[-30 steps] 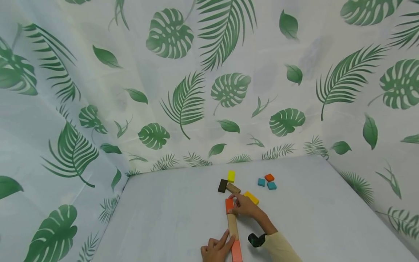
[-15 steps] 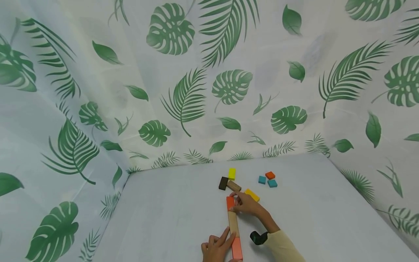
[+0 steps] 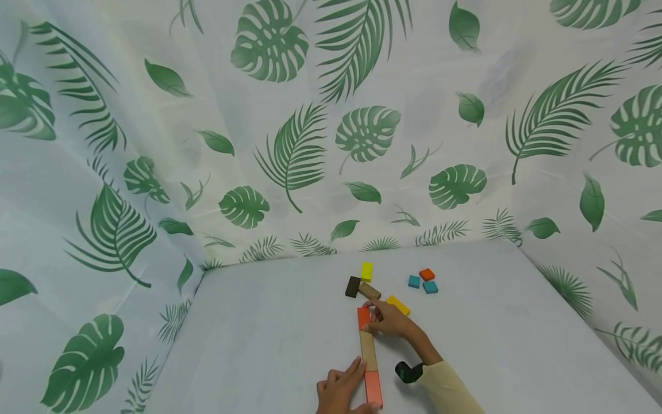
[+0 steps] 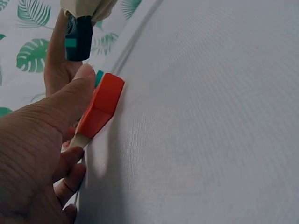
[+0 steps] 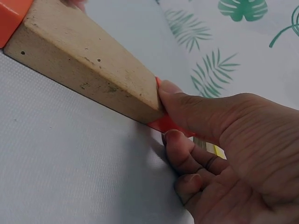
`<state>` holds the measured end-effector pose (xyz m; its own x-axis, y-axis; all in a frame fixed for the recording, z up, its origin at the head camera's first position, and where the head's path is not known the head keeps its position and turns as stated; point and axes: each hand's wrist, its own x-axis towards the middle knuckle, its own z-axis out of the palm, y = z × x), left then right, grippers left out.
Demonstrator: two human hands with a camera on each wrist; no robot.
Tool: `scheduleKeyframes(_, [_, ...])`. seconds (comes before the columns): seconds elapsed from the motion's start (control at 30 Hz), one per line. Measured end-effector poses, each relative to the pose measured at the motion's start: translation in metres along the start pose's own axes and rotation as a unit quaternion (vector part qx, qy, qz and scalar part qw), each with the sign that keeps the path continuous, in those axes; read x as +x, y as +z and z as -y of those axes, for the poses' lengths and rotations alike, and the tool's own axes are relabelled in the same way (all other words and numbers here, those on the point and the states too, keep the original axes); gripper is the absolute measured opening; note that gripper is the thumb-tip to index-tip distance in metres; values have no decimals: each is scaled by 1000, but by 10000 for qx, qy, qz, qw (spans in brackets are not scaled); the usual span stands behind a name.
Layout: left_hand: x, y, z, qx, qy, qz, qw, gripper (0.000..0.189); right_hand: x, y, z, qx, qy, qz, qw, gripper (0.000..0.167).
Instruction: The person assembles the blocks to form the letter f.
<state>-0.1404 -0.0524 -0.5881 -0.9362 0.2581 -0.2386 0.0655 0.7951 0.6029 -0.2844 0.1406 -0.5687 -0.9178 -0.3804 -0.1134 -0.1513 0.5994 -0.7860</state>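
Three blocks form a straight row on the white surface: an orange-red block (image 3: pixel 364 318) at the far end, a plain wooden block (image 3: pixel 368 351) in the middle and a coral-red block (image 3: pixel 373 387) nearest. My right hand (image 3: pixel 390 319) pinches the far block, thumb at its near part and index finger at its far end. In the right wrist view, that hand hides most of the far block (image 5: pixel 166 124). My left hand (image 3: pixel 338 388) spans the near block, its thumb (image 4: pixel 84 88) against the near end and its fingertips along the row's left side near the joint.
Beyond the row lie a dark brown block (image 3: pixel 353 286), a brown wooden block (image 3: pixel 369 291) and a bright yellow block (image 3: pixel 366 271). A deeper yellow block (image 3: pixel 398 305) is partly behind my right hand. Two blue blocks (image 3: pixel 430 287) and an orange block (image 3: pixel 426 274) lie farther right.
My left thumb has come to the near end of the coral-red block, and a left fingertip has slid off the row's top to its left side. My right hand keeps its pinch.
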Motion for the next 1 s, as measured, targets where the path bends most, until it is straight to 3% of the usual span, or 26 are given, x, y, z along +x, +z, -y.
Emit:
scheduleKeyframes(0.37, [2, -1, -4, 45, -44, -20, 10000, 90, 1, -4, 2, 11, 16, -82, 10000, 51])
scheduleKeyframes(0.8, [5, 4, -10, 532, -189, -133, 9983, 87, 0, -4, 1, -1, -27, -150, 9999, 51])
scheduleKeyframes(1.0, [5, 2, -11, 415, -241, -214, 9986, 87, 2, -5, 1, 15, -43, -138, 9999, 51])
